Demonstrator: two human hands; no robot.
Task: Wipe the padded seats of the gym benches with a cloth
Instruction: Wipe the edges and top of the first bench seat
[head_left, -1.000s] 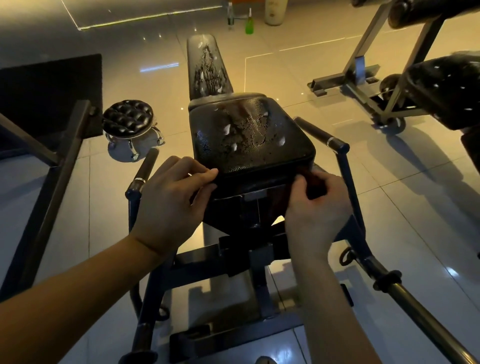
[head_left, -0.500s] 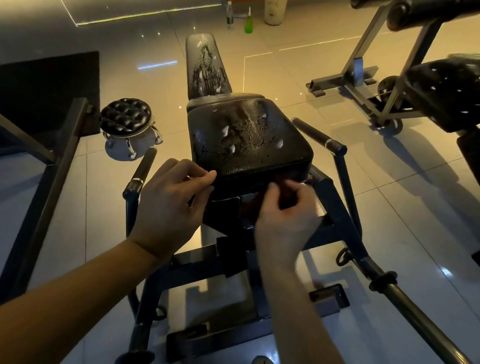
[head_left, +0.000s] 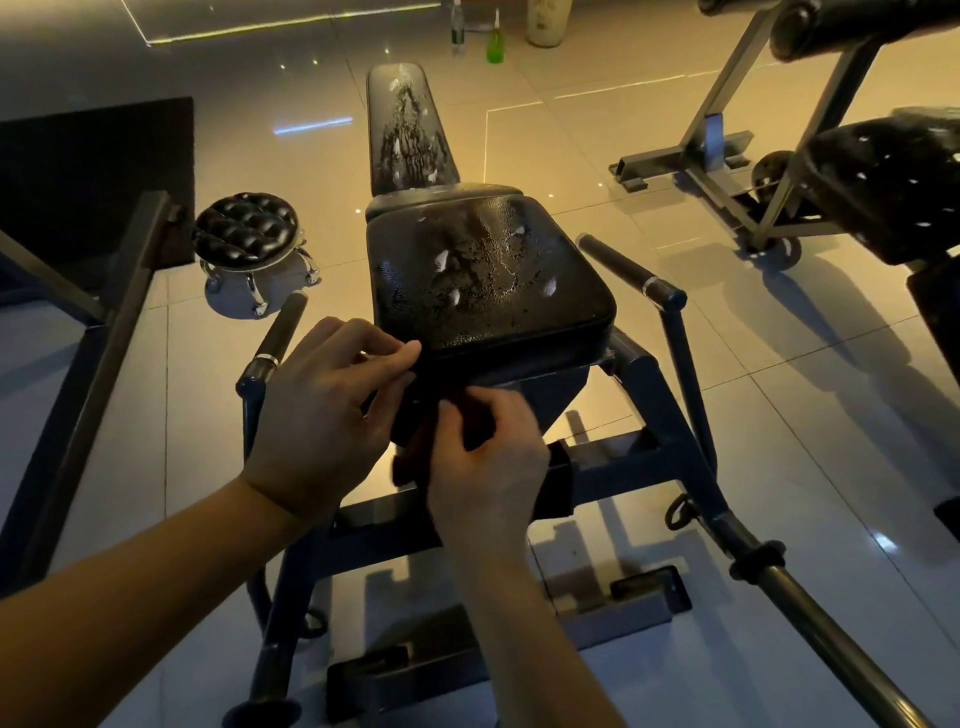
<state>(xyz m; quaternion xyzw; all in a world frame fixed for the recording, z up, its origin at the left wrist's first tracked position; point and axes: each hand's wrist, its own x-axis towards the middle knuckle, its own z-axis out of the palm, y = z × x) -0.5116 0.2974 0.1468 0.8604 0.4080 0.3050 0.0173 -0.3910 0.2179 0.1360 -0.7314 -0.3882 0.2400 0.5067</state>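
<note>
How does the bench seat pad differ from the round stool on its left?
Seat pad is squarish and flat; stool is round and tufted. Seat pad is beaded with droplets; stool looks dry and glossy. Seat pad sits on a blue frame; stool stands on chrome legs. Right hand holds the cloth under the seat pad's front; stool is untouched. Both are black and padded.

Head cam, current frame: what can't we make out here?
- cloth: head view, mostly hidden by the right hand gripping it; the dim light hides its extent.
- left hand: head view, unclear whether it pinches the cloth or only touches the seat pad corner; its own fingers cover the contact.
- bottles: head view, too small, tops cut by the upper edge.
- neighbouring bench: head view, cut off by the right edge.
</note>
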